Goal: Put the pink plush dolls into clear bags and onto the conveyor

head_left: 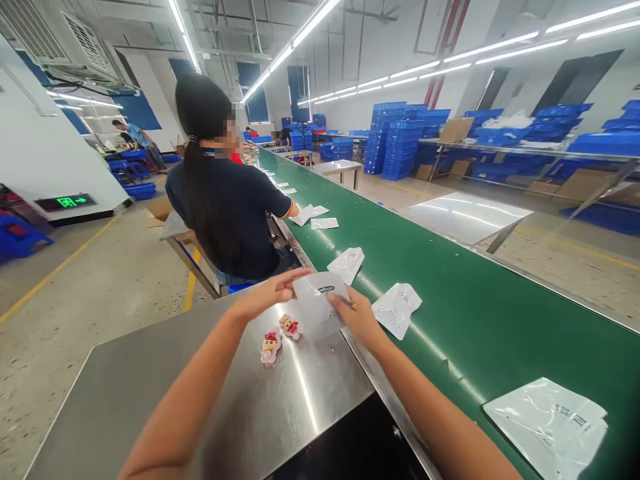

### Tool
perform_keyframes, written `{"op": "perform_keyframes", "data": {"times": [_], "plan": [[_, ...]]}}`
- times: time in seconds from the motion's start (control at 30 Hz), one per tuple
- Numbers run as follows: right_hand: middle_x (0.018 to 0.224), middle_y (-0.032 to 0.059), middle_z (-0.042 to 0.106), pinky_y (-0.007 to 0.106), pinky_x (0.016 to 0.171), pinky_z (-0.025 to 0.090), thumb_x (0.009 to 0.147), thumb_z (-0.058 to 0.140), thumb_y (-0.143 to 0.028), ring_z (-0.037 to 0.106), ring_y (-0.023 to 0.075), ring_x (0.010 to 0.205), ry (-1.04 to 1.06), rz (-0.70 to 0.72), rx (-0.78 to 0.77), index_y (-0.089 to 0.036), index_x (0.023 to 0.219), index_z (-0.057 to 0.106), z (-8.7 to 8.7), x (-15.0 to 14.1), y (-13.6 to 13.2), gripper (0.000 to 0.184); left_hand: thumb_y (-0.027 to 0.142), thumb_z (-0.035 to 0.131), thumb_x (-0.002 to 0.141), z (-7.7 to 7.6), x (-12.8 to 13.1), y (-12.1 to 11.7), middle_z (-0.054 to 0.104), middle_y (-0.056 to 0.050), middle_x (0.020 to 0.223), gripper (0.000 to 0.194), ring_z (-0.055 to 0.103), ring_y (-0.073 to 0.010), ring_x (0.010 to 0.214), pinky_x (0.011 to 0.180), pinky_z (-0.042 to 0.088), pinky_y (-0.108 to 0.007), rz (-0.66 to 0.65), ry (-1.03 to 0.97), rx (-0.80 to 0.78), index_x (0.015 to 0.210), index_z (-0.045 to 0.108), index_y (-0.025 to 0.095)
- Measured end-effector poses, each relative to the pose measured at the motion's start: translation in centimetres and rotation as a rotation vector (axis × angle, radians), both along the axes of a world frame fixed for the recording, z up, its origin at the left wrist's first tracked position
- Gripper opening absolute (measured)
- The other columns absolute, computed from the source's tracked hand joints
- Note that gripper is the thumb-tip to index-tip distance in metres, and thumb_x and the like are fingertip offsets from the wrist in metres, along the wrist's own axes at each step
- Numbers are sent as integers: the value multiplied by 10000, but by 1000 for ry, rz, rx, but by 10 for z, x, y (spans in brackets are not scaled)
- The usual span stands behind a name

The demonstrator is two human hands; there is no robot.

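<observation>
A white plastic bag [320,310] with dark print is held up over the metal table, beside the belt. My right hand [357,317] grips it at the right side, thumb on the front. My left hand [273,293] is at the bag's upper left edge with fingers stretched out; whether the fingertips touch the bag is hard to tell. Below the left hand, two small pink cartoon figures lie on the table: one figure [270,348] nearer me and another figure [290,327] close to the bag.
A green conveyor belt [430,267] runs along my right, carrying several white bags, among them a large near bag [550,427]. A co-worker [225,193] sits ahead on the left, one hand at bags on the belt. The steel table [200,373] lies under my arms. Blue crates [395,143] stand beyond.
</observation>
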State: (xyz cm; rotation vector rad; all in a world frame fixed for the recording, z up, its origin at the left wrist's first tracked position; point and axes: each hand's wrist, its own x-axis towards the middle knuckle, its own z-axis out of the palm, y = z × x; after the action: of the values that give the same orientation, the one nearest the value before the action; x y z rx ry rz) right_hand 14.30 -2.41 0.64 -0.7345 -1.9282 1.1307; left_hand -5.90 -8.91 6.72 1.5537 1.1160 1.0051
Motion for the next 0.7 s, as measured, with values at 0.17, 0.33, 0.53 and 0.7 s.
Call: {"op": "perform_keyframes", "data": {"times": [0.17, 0.33, 0.53, 0.7], "plan": [[813, 6, 626, 237, 592, 431, 819, 479, -504, 563, 141, 705, 52, 246, -298, -190, 960, 589, -18, -47, -34, 361, 603, 656, 593, -75, 5, -53, 670, -118, 934, 735, 621, -270, 837, 692, 490, -340, 393, -334, -249, 1146, 541, 134], [848, 41, 599, 266, 677, 408, 861, 368, -560, 547, 160, 779, -330, 50, 25, -192, 948, 594, -37, -63, -30, 441, 478, 636, 698, -98, 6, -88, 649, -87, 1039, 540, 633, -244, 851, 638, 519, -326, 944, -584, -218, 1149, 512, 208], [909, 79, 579, 293, 702, 384, 804, 494, -538, 543, 202, 854, -594, -1, 277, -172, 859, 592, -62, -67, -25, 383, 447, 738, 577, -92, -2, -99, 681, -75, 804, 455, 625, -235, 771, 680, 494, -332, 868, -537, -200, 882, 628, 128], [823, 14, 604, 273, 649, 380, 770, 562, -444, 540, 146, 708, -483, 57, 67, -184, 915, 549, -54, -42, -16, 298, 448, 725, 580, -93, 18, -85, 652, -49, 734, 414, 588, -195, 710, 678, 445, -298, 731, -190, -211, 824, 635, 126]]}}
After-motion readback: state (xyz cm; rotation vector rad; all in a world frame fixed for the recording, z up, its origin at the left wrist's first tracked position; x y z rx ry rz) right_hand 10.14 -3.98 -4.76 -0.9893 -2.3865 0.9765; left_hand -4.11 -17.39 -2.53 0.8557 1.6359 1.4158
